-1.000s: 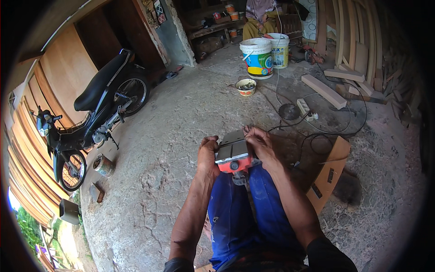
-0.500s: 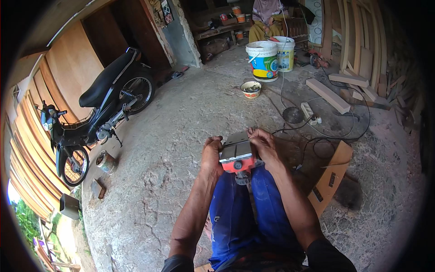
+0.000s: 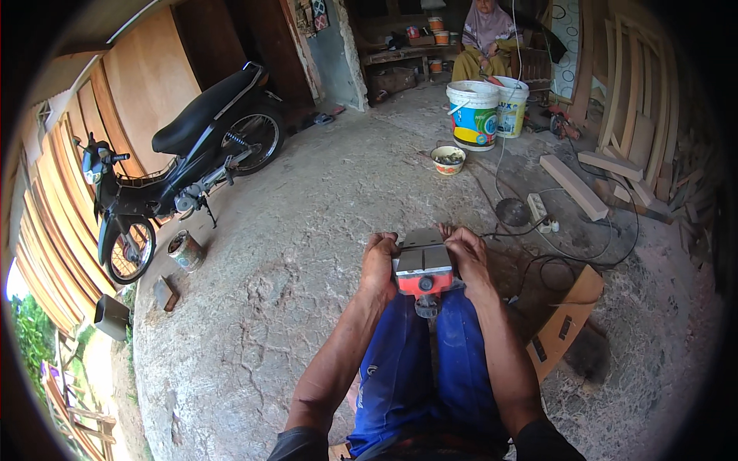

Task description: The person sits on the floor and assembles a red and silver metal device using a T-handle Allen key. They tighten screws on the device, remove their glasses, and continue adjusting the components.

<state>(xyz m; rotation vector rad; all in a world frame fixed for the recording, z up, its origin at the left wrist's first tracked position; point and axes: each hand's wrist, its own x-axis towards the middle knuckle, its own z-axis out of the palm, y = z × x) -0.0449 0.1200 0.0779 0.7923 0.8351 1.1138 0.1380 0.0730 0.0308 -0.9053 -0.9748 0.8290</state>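
An electric hand planer [image 3: 424, 265] rests upside down over my blue-trousered knees, its flat grey sole facing up and its red body and dark knob toward me. My left hand [image 3: 380, 263] is closed on the planer's left side. On the opposite side my right hand [image 3: 468, 257] grips the edge near the sole, with its fingers bent; the fingertips under the tool are hidden. A dark power cord [image 3: 511, 233] runs off to the right behind my right hand.
A wooden board with two dark slots [image 3: 569, 319] lies to my right. Beyond are a power strip [image 3: 538, 209], wooden beams [image 3: 573, 187], a small tub [image 3: 448, 160] and paint buckets [image 3: 473, 115]. Behind these sits a person [image 3: 490, 46]. A motorcycle [image 3: 184, 150] stands at left.
The view has shifted, so the floor things sit differently in the picture. Both hands keep their hold on the planer, which still lies sole up over my knees.
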